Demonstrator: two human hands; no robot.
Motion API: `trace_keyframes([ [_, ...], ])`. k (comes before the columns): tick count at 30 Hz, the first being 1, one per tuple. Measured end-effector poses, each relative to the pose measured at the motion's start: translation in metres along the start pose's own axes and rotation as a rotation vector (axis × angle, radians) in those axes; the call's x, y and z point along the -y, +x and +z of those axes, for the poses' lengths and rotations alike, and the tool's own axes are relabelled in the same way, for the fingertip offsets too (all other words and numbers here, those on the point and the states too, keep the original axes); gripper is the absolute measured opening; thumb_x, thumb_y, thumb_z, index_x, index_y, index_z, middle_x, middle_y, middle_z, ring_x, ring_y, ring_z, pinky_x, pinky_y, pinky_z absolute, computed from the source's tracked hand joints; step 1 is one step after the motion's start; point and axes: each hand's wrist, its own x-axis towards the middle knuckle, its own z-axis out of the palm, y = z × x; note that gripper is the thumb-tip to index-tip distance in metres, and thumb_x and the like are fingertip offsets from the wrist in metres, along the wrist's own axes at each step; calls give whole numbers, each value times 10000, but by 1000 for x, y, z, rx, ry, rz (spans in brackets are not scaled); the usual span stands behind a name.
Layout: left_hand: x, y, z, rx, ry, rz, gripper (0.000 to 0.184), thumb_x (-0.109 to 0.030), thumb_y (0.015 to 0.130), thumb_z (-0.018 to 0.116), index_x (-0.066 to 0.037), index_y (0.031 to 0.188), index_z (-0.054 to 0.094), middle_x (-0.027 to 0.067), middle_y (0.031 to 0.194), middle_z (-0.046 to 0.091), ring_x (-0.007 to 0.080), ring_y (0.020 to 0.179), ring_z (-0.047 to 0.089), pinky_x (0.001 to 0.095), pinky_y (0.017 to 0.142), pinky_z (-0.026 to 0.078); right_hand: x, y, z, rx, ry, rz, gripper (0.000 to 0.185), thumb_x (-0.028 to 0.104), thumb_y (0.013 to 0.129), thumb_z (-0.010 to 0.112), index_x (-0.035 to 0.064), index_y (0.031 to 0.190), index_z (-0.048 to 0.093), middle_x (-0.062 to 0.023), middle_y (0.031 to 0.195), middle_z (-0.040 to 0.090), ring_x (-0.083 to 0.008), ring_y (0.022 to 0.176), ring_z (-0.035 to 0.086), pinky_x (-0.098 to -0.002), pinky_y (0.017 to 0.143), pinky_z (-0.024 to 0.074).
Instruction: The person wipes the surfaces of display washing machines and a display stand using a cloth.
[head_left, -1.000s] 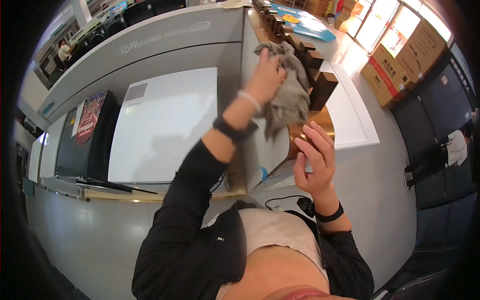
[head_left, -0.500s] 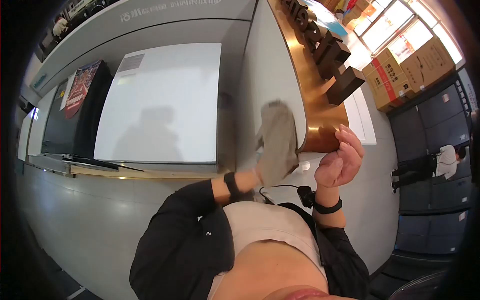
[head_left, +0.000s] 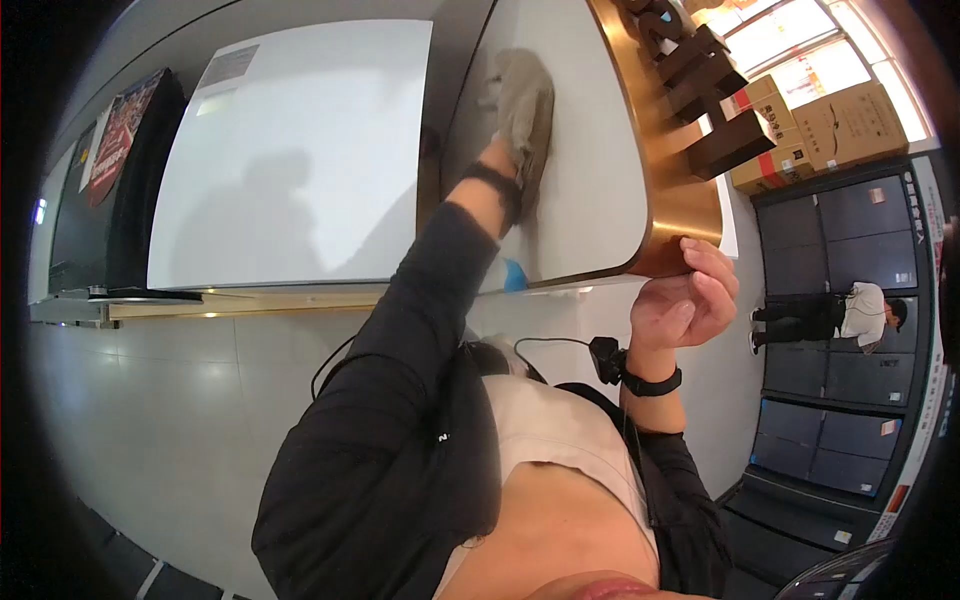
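Note:
A grey-brown cloth (head_left: 526,100) lies against the white panel (head_left: 590,150) with the brass-coloured edge. My left hand (head_left: 499,157) holds this cloth, which covers most of its fingers. At the rounded corner of the brass edge (head_left: 668,245) is my right hand (head_left: 688,300), palm turned up and fingers loosely bent, with nothing in it. Its fingertips are at the brass surface; whether they press on it I cannot tell. Dark raised letters (head_left: 730,145) stand along the brass edge. Something small and blue (head_left: 514,275) shows beside the panel's lower edge.
Left of the panel stands a large white appliance (head_left: 300,150), then a black one (head_left: 125,190) with a red leaflet. Cardboard boxes (head_left: 850,125) are stacked at the upper right. Another person (head_left: 862,312) stands by the dark cabinets (head_left: 820,385).
My left hand has moved the cloth up and away from me along the panel, with the arm now stretched out. My right hand has stayed near the brass corner. The view has shifted.

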Motion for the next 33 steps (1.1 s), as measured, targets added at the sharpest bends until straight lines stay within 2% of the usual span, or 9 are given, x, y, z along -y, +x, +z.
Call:
trace_keyframes([
  [8, -42, -99, 17, -36, -97, -3, 522, -231, 962, 493, -27, 1433, 398, 193, 1392, 460, 357, 1324, 400, 466, 1137, 273, -2, 2, 0, 81, -38, -58, 212, 162, 903, 451, 18, 1050, 507, -178, 1001, 592, -303, 892, 607, -419, 839, 516],
  [11, -59, -129, 28, -33, -117, 33, 523, -233, 957, 507, -32, 1429, 408, 191, 1378, 476, 352, 1313, 414, 468, 1132, 284, 0, 5, 3, 57, -33, -72, 173, 116, 885, 466, 11, 1011, 522, -170, 960, 605, -299, 857, 615, -390, 773, 530],
  [14, -62, -136, 47, -106, -318, -17, 524, -235, 951, 520, -36, 1425, 417, 189, 1364, 493, 348, 1303, 429, 470, 1128, 294, 1, 6, 5, 55, -17, -57, 173, 95, 875, 471, 6, 1014, 525, -174, 966, 610, -293, 866, 610, -385, 782, 523],
  [17, -56, -126, 0, 96, -47, 211, 528, -239, 932, 564, -46, 1410, 447, 191, 1345, 513, 340, 1284, 453, 462, 1118, 316, 0, 5, 3, 87, -21, -26, 205, 139, 894, 467, 16, 1052, 513, -177, 1001, 604, -289, 888, 605, -414, 854, 490],
  [21, 10, -171, 19, 36, -257, -92, 474, -131, 825, 635, -17, 1279, 558, 209, 1300, 528, 375, 1235, 479, 436, 1092, 350, 0, 8, 1, 134, -33, -62, 214, 119, 878, 462, 3, 1048, 520, -191, 1018, 608, -289, 892, 608, -412, 847, 498],
  [24, -68, -125, -6, -46, -54, 194, 454, -146, 837, 666, -24, 1262, 564, 177, 1250, 571, 338, 1177, 523, 424, 1035, 403, -1, 8, 2, 99, 13, -49, 223, 86, 862, 470, -9, 1051, 540, -195, 1021, 621, -278, 900, 599, -378, 826, 493],
  [26, -89, -109, -4, -5, -586, -2, 438, -158, 855, 663, -26, 1261, 565, 162, 1213, 595, 313, 1149, 536, 411, 1004, 421, 1, 10, 3, 120, -19, -28, 240, 84, 857, 466, -15, 1065, 534, -198, 1029, 620, -279, 913, 596, -376, 832, 491],
  [28, -82, -105, -11, -63, -270, 253, 397, -185, 908, 618, -33, 1270, 558, 124, 1133, 637, 244, 1132, 550, 380, 968, 440, 2, 12, 2, 154, -49, -24, 262, 86, 857, 453, -26, 1083, 526, -208, 1036, 614, -283, 926, 599, -384, 851, 496],
  [33, -45, -138, -1, 104, -265, -69, 475, -205, 879, 616, -57, 1322, 532, 137, 1322, 547, 309, 1211, 500, 412, 1038, 378, 6, 15, 2, 173, -75, -50, 315, 82, 834, 437, -37, 1101, 553, -216, 1077, 611, -316, 952, 609, -425, 894, 502],
])
